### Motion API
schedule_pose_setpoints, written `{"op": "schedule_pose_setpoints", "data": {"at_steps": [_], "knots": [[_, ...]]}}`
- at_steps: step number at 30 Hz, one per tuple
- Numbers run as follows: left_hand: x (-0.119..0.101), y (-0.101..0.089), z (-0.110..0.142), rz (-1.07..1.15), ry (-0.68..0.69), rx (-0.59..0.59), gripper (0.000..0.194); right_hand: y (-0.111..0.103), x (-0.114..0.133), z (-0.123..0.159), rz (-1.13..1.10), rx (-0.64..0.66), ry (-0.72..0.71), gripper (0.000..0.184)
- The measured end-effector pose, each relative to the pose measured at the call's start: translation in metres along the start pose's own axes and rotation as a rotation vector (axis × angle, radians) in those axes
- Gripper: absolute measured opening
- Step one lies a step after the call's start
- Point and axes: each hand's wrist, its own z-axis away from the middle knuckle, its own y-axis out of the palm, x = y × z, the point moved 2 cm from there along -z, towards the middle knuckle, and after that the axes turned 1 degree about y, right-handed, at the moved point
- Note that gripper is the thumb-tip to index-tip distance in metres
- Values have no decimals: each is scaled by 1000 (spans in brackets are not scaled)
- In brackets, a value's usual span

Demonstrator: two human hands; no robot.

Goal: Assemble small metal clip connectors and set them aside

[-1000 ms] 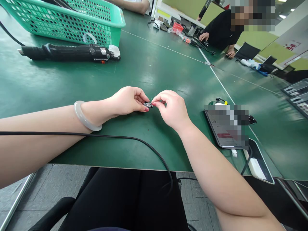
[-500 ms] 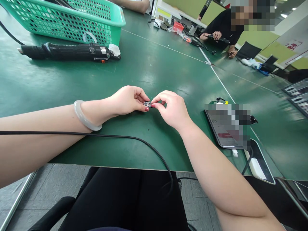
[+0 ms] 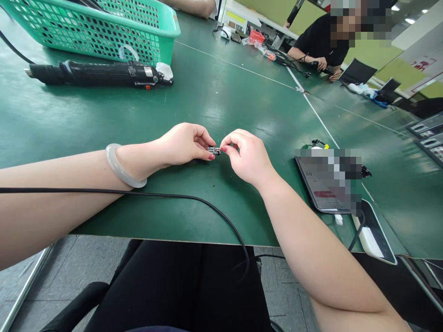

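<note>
My left hand [image 3: 185, 144] pinches a small black-and-silver part [image 3: 213, 151] between thumb and fingers, just above the green tabletop. Its exact kind is too small to tell. Thumb and forefinger of my right hand [image 3: 247, 154] are pressed together at the right end of the part. Whether anything tiny lies between those fingertips is hidden. A pale bangle [image 3: 122, 167] circles my left wrist.
A black electric screwdriver [image 3: 98, 74] lies before a green basket [image 3: 138, 34]. A black cable [image 3: 166, 194] crosses over my left forearm and the table edge. Right of my right arm lie a phone [image 3: 320, 189] and a white-edged device [image 3: 374, 235]. A person [image 3: 311, 41] works across the table.
My right fingertips have shifted slightly right, showing more of the small part's right end. My left hand stays put. The person across the table has lowered their hands.
</note>
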Motion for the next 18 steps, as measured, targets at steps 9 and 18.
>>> {"op": "schedule_pose_setpoints", "data": {"at_steps": [9,18], "knots": [[3,-2,-2,-42,4,-33,29,-2,-25,1,122,111,259,16],[0,-1,-1,-107,-8,-16,29,-1,-26,-1,99,59,367,12]]}}
